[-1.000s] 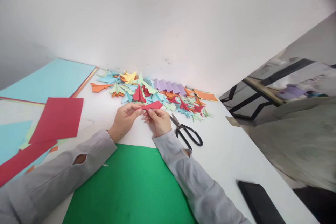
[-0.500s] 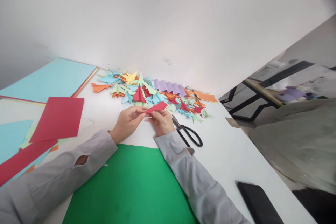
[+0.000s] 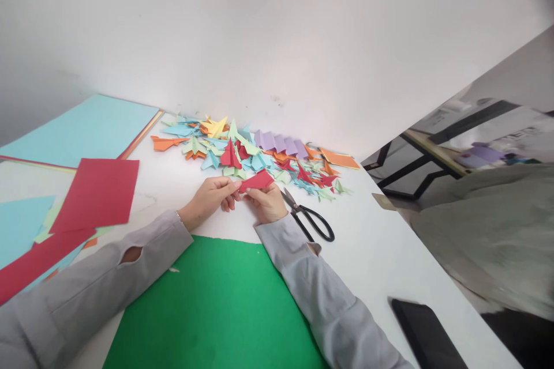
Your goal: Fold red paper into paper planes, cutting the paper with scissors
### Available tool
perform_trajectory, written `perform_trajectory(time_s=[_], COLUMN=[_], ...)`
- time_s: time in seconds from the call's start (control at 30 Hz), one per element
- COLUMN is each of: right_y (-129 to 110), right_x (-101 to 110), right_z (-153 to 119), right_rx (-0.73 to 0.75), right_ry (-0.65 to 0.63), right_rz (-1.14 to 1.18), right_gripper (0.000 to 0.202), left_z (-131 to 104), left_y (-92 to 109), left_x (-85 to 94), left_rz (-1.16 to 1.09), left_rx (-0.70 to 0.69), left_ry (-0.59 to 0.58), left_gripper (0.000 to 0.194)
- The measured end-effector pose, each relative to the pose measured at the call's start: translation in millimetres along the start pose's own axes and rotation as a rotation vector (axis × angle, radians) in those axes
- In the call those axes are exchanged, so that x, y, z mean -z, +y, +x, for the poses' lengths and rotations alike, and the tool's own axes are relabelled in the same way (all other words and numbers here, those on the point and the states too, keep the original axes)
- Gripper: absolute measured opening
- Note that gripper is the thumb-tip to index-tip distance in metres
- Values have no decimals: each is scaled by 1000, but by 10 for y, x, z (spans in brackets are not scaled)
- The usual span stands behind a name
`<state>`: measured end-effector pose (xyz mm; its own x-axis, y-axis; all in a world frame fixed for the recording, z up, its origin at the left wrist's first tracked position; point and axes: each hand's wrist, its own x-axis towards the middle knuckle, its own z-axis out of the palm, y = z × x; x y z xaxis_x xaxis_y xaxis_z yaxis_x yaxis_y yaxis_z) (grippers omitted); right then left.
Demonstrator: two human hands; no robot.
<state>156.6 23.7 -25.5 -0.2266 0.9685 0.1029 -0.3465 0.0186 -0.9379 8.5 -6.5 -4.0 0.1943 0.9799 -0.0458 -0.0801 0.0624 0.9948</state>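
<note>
Both my hands meet over the white table (image 3: 381, 253) on a small folded red paper piece (image 3: 258, 181). My left hand (image 3: 210, 198) pinches its left end with thumb and fingers. My right hand (image 3: 267, 204) holds it from below and at the right. Just beyond the hands lies a heap of folded paper shapes (image 3: 259, 155) in red, blue, green, orange, yellow and purple. Black scissors (image 3: 308, 217) lie shut right beside my right wrist.
A green sheet (image 3: 216, 305) lies under my forearms. Red paper (image 3: 97, 191) and light blue sheets (image 3: 86, 130) are stacked at the left. A black flat device (image 3: 426, 335) lies near the table's right front edge. A white wall stands close behind the heap.
The red piece has been turned and worked between my fingers, ending slightly farther right and flatter. My hands have shifted a little away from me.
</note>
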Motion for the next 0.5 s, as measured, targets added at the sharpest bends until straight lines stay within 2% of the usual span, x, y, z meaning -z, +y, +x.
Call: perform_trajectory(time_s=[0.27, 0.5], right_y=[-26, -128], right_x=[27, -39], right_z=[-32, -54], right_rx=[61, 54], right_ry=[-97, -292], right_rz=[-71, -20], right_gripper=[20, 20], left_z=[-19, -60], left_y=[34, 94], left_x=[28, 12], left_rz=[-10, 30], left_rx=[20, 19], left_ry=[-31, -44], left_gripper=[34, 33])
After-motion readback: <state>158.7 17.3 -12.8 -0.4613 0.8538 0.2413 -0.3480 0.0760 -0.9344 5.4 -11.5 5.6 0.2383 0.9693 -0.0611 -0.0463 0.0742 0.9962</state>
